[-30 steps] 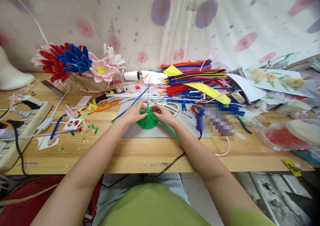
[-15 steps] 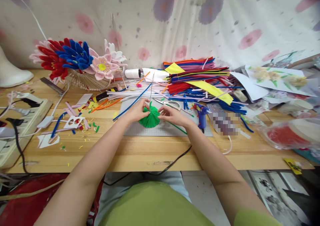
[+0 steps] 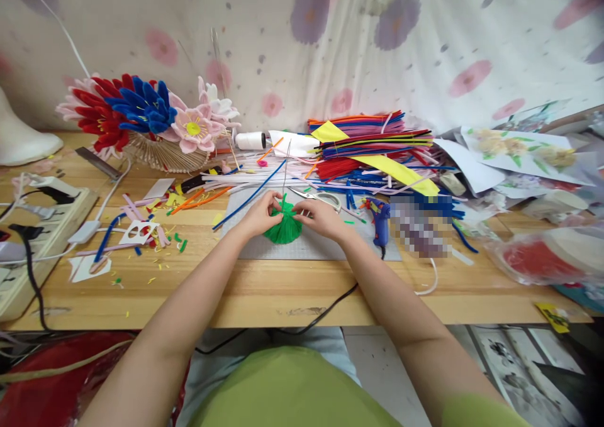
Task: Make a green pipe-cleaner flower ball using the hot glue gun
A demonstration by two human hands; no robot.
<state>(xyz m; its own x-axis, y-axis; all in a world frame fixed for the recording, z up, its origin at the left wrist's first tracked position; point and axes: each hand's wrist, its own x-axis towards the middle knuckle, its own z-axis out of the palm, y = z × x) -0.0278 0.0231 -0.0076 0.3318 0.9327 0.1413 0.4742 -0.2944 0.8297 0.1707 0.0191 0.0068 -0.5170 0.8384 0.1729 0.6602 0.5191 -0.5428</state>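
A round green piece of fuzzy pipe cleaner strands [image 3: 283,229], fanned out like a leaf or disc, sits over the grey cutting mat [image 3: 255,249]. Thin wires [image 3: 285,169] stand up from behind its top. My left hand [image 3: 262,215] is closed on its left upper edge, thumb on the green strands. At its right upper edge my right hand [image 3: 318,216] has its thumb and fingers pinched together; the fingertips are partly hidden, and a green strand seems to be between them. Just behind my right hand lie scissors [image 3: 325,199] with pale handles.
A blue glue gun [image 3: 380,222] stands right of the mat. Behind are bundles of coloured pipe cleaners [image 3: 372,144] and a thread spool [image 3: 250,141]. At left are fuzzy flowers [image 3: 146,106], scraps [image 3: 139,232] and a power strip [image 3: 70,226].
My right hand has moved slightly left, over the edge of the green piece. The long green strand that trailed right under that hand no longer shows there.
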